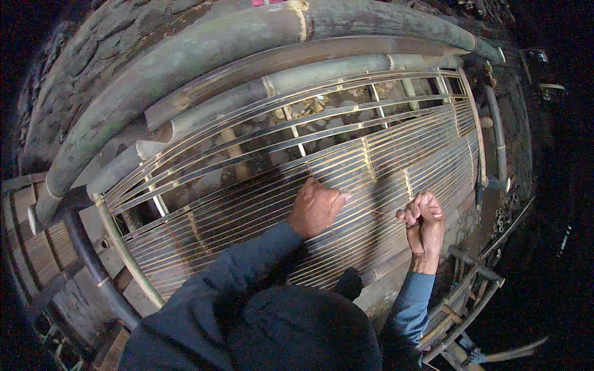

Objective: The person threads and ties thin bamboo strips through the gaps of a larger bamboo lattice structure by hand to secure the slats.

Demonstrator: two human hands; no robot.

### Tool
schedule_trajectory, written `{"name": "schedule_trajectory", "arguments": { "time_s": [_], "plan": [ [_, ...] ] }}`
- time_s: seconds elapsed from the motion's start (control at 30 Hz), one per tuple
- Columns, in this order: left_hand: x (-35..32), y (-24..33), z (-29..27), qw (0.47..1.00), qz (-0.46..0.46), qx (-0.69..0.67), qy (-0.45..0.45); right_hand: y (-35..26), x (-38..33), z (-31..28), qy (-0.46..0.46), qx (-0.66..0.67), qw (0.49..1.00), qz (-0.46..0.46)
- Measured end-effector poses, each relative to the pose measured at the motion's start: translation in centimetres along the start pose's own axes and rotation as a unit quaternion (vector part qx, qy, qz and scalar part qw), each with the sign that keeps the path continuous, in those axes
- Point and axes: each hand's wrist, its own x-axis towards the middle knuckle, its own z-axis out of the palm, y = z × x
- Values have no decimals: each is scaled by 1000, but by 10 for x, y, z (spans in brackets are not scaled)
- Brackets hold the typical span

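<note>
A wide panel of thin parallel bamboo strips point(427, 139) lies before me, with cross slats beneath and thin cords running across it. My left hand point(317, 207) is closed over the strips near the middle, at the far edge of the tightly spaced rows. Its fingertips are hidden, so what it grips does not show. My right hand point(423, 221) is raised to the right, above the panel's near side, fingers curled into a fist. A fine reddish cord point(378, 213) stretches from the panel near my left hand to my right fingers.
Thick bamboo poles point(204, 55) lie along the far side. A bamboo end rail point(127, 250) bounds the panel at left, another rail point(475, 127) at right. A small bamboo rack point(461, 303) stands at lower right. My dark-covered head point(300, 328) blocks the bottom middle.
</note>
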Motion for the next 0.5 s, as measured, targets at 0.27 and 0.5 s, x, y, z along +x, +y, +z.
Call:
{"name": "schedule_trajectory", "arguments": {
  "time_s": [0.27, 0.5],
  "plan": [
    [3, -27, -27, 985, -30, 7, 169, -21, 16, 35, -36, -311, 949, 33],
    [23, -97, -55, 975, -171, 139, -2, 46, 70, 102, -264, -601, 729, -194]
  ]
}}
